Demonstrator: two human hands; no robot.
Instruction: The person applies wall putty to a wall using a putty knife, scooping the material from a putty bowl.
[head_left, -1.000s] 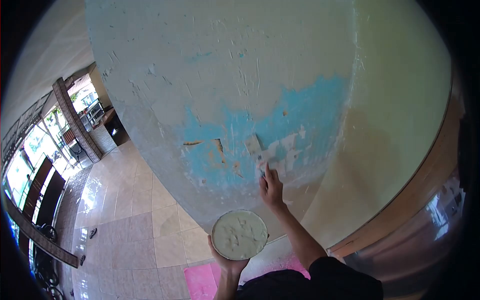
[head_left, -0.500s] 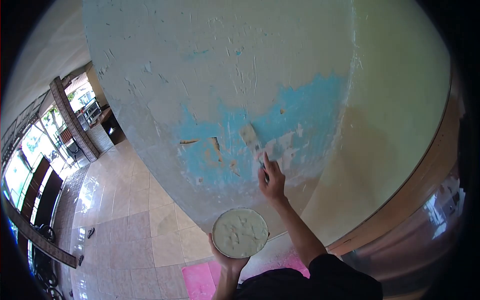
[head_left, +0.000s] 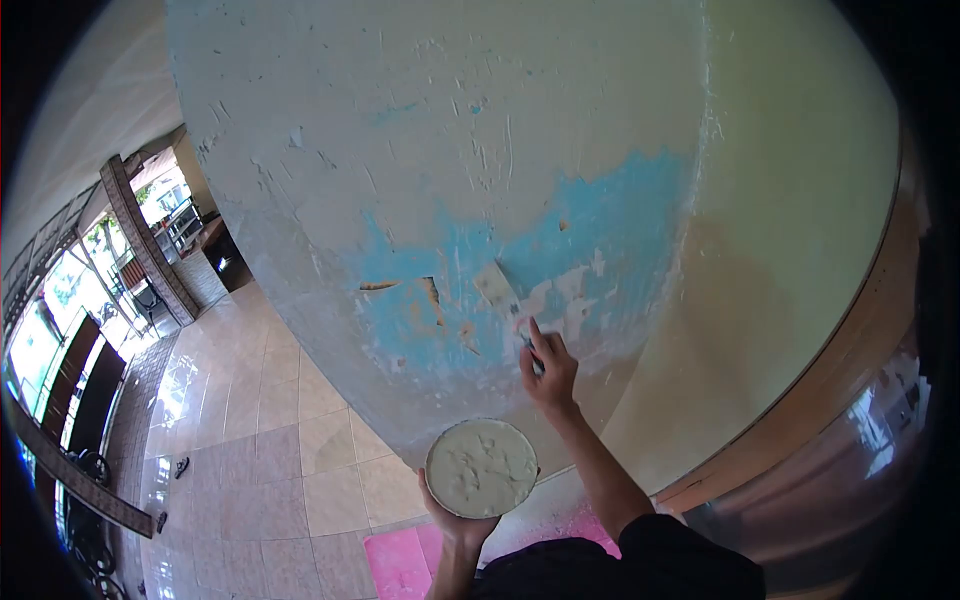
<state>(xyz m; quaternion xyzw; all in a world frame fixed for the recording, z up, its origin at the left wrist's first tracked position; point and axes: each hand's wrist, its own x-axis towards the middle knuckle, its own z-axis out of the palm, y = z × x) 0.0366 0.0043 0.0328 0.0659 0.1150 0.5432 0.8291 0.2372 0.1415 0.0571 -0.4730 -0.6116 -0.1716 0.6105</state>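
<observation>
My right hand (head_left: pixel 550 370) is closed round the handle of a putty knife (head_left: pixel 494 287), index finger stretched along it. The blade is at a blue patch (head_left: pixel 620 215) of the wall (head_left: pixel 380 130), where the pale coating is gone. Left of the blade, the wall has brown gouges (head_left: pixel 431 291). Lower down, my left hand (head_left: pixel 462 522) grips a round tub (head_left: pixel 482 468) from beneath and its left side. Pale, lumpy putty fills the tub nearly to its rim. Most of the left fingers are hidden under the tub.
A greenish wall (head_left: pixel 790 200) meets the patched one at a corner on the right. Pink sheeting (head_left: pixel 398 562) lies on the floor below. Glossy tiles (head_left: pixel 250 450) stretch left toward a pillar (head_left: pixel 147 240). Sandals (head_left: pixel 181 467) lie on the floor, and a dark bench (head_left: pixel 85 370) stands farther left.
The putty knife and my right hand have shifted slightly down, the hand also a little to the right. The tub in my left hand has hardly moved.
</observation>
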